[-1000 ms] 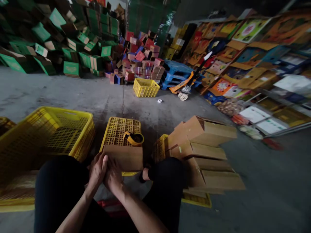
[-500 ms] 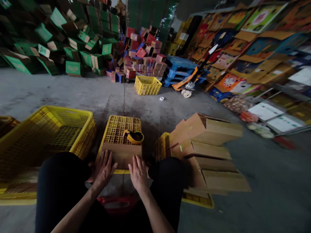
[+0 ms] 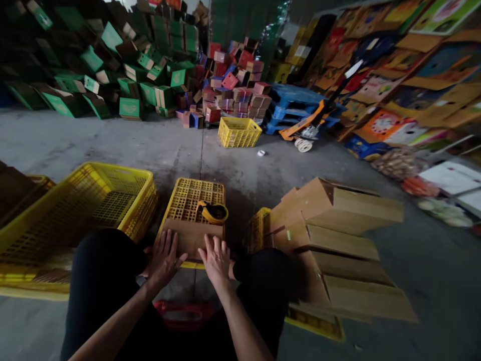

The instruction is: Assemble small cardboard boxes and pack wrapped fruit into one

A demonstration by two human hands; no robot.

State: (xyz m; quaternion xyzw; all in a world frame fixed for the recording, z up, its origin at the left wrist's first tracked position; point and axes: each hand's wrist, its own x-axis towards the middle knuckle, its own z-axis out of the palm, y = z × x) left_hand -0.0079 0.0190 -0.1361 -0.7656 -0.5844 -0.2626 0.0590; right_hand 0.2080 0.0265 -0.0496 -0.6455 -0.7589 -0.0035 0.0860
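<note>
Cardboard piece (image 3: 193, 238) under left hand (image 3: 164, 260) and right hand (image 3: 217, 259), both spread flat.

Plain black trousers (image 3: 95, 296) cover both knees (image 3: 108, 245), while the forearms (image 3: 121, 319) and hands (image 3: 164, 261) are bare.

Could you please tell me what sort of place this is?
It looks like a warehouse or storage area, judging by the orange pallet jack, the stacked blue pallets and the large heap of green cartons.
</note>
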